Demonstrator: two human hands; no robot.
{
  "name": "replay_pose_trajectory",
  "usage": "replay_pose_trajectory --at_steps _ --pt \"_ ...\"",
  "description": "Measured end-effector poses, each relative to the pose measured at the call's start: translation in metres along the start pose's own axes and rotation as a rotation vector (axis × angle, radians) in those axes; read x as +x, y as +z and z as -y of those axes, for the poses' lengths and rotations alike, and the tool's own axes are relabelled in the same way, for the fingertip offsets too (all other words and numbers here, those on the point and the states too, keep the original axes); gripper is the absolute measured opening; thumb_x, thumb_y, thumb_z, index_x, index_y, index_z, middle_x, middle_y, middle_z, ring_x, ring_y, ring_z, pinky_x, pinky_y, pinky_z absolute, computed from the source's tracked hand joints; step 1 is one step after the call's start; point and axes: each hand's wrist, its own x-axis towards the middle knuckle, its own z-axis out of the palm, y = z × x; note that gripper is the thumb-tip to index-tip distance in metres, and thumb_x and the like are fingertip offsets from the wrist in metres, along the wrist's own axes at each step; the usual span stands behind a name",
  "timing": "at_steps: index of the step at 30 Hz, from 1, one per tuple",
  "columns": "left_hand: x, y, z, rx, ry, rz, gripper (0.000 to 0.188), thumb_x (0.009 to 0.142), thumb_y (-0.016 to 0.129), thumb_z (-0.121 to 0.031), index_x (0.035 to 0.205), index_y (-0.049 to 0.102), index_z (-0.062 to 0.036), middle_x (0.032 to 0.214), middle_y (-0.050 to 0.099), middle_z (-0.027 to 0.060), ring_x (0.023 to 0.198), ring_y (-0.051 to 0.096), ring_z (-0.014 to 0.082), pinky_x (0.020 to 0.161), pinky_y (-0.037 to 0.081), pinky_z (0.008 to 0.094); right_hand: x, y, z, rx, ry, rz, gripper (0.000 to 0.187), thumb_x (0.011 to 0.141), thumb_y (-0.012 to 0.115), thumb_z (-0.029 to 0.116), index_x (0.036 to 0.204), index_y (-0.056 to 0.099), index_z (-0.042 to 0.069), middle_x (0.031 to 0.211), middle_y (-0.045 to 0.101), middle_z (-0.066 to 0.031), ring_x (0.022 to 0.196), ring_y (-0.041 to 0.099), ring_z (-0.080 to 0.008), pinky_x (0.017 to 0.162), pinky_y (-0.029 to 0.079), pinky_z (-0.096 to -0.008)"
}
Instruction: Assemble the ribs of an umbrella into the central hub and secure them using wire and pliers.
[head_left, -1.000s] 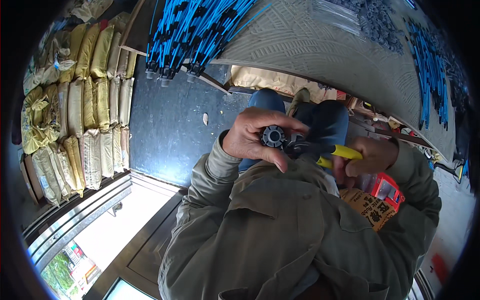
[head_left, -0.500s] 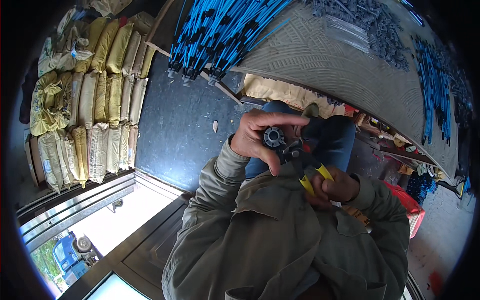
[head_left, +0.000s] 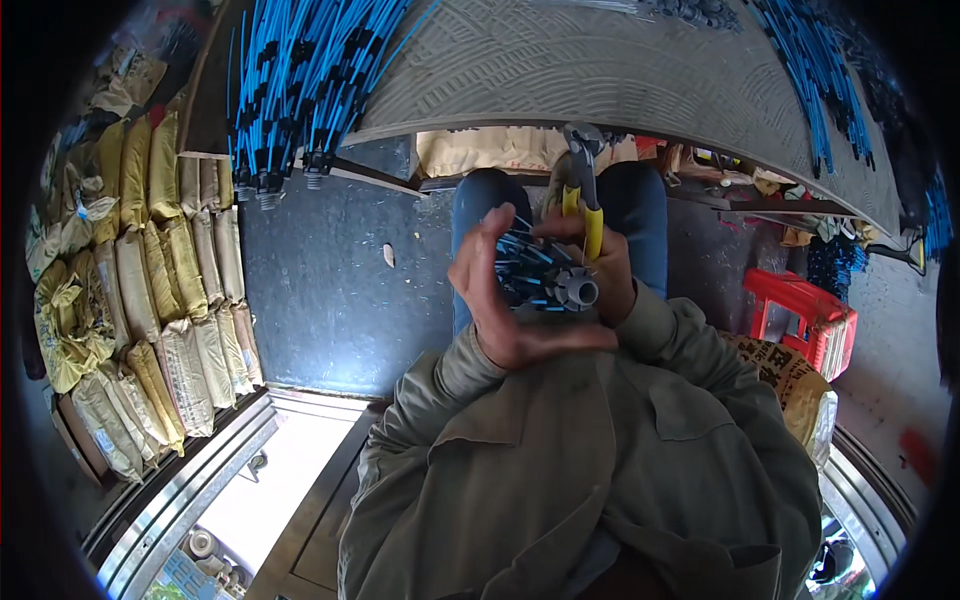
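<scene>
My right hand (head_left: pixel 612 275) is closed on wire cutters (head_left: pixel 592 215) with yellow-and-black handles, their metal head pointing away from me towards the table edge. In front of my chest is a bundle of thin blue rods with black parts (head_left: pixel 522 268). A grey ribbed plastic fitting (head_left: pixel 578 290) with a round hole sits at its near end. My left hand (head_left: pixel 485 305) stands open along the bundle's left side, thumb stretched out below the fitting and fingers pointing up. The bundle lies between both hands; whether my right fingers also grip it is hidden.
A grey table (head_left: pixel 600 80) curves across the far side, with a pile of blue rods (head_left: pixel 310 80) at left and more rods (head_left: pixel 815 90) at right. Stacked sacks (head_left: pixel 150 270) line the left. A red plastic stool (head_left: pixel 800 315) stands right, beside a printed sack (head_left: pixel 775 365).
The view has swung to the right. My right hand has raised the cutters and turned their head away from me. The fitting's hole now faces towards me, and the blue rods show between my hands.
</scene>
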Motion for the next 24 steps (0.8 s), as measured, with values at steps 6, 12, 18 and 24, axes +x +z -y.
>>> replay_pose_trajectory --at_steps 6,12,18,24 --pt "-0.003 -0.011 -0.002 -0.038 -0.206 0.248 0.07 0.065 0.078 -0.011 0.123 0.04 0.0013 0.11 0.056 0.0152 0.091 0.058 0.0208 0.081 0.046 0.0322 -0.008 0.013 0.007 0.046 -0.003 -0.061 0.022 0.079 0.059 0.004 0.102 0.059 0.0 0.098 0.055 -0.0099 0.089 0.056 -0.0159 0.078 0.043 -0.027" --pt "0.006 -0.038 -0.005 -0.279 -0.495 0.035 0.035 0.065 0.072 0.0 0.095 0.055 -0.0019 0.092 0.06 0.0091 0.085 0.057 0.016 0.075 0.045 0.0288 0.011 -0.006 0.044 -0.634 -0.401 0.072 0.02 0.08 0.059 0.001 0.099 0.056 -0.001 0.108 0.055 -0.0147 0.092 0.059 -0.0237 0.077 0.047 -0.0325" --pt "-0.003 -0.045 -0.002 -0.294 -0.534 0.015 0.029 0.064 0.07 0.003 0.086 0.052 -0.0022 0.081 0.054 0.0049 0.072 0.051 0.0124 0.066 0.042 0.0255 0.047 -0.034 0.088 -1.49 -0.944 -0.064 0.031 0.079 0.065 0.018 0.109 0.058 0.016 0.122 0.049 -0.001 0.113 0.049 -0.0176 0.101 0.03 -0.0421" --pt "-0.007 -0.04 0.005 -0.297 -0.513 0.029 0.03 0.063 0.071 0.003 0.086 0.051 -0.0023 0.08 0.053 0.0047 0.072 0.05 0.0121 0.065 0.041 0.0252 0.057 -0.041 0.085 -1.701 -1.311 -0.248 0.033 0.075 0.069 0.03 0.103 0.055 0.018 0.119 0.047 0.0048 0.117 0.045 -0.0143 0.105 0.023 -0.0482"
